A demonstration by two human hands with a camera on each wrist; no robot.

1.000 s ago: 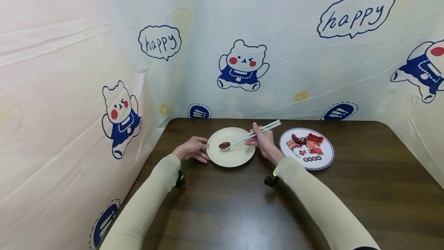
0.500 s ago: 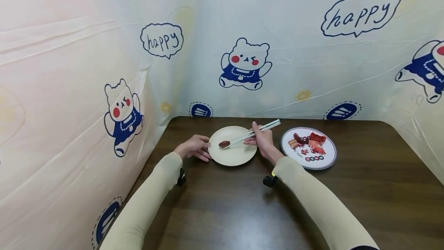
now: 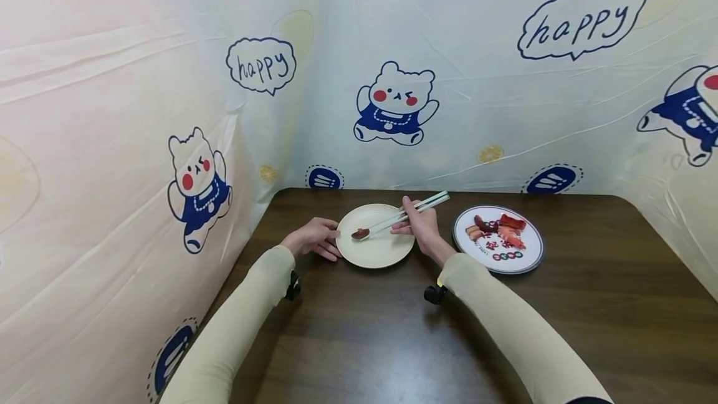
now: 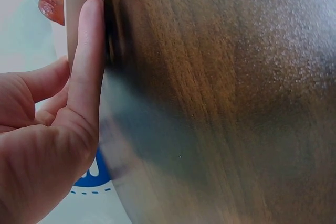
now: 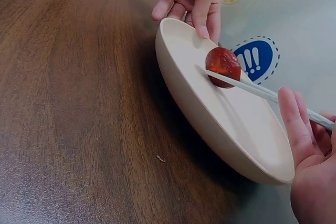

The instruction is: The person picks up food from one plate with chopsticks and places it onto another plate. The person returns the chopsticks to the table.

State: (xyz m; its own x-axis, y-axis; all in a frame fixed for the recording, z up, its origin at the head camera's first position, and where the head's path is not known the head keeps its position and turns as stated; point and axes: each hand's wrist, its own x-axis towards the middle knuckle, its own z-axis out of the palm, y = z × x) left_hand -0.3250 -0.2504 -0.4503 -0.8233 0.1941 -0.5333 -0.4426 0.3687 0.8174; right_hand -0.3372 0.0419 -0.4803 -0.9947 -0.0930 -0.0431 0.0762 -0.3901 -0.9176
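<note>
Though dark, glossy table (image 3: pixel 359 310) beneath plate (image 3: pixel 378 256), printed sheeting (image 3: pixel 477 92) behind.

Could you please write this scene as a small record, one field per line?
left hand: touches the rim of the cream plate
right hand: holds chopsticks
chopstick tips: at a reddish-brown food piece; whether lifted, unclear
white plate: right of the cream plate
surface: dark wooden table
background: pale cloth printed with bears and "happy"
</note>
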